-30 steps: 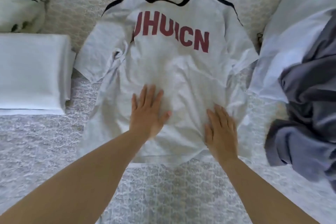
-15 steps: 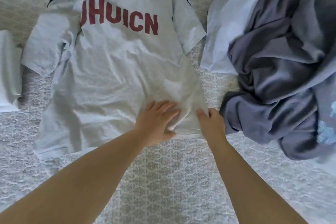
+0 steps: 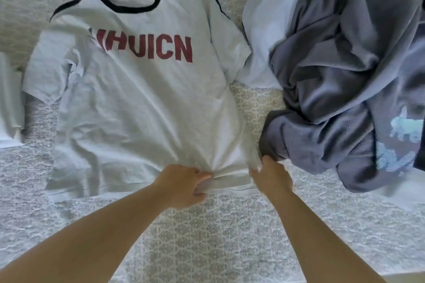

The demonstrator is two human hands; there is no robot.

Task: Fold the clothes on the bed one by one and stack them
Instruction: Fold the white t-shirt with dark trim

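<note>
Fingers of the left hand [image 3: 184,185] curl round the bunched hem of the white T-shirt [image 3: 142,99]; the right hand [image 3: 272,179] pinches the hem's right corner. The shirt lies face up (red lettering, black collar) mid-bed [image 3: 218,243], creased toward both grips, just beside a grey clothes heap [image 3: 345,76] at the bed's right edge.
</note>
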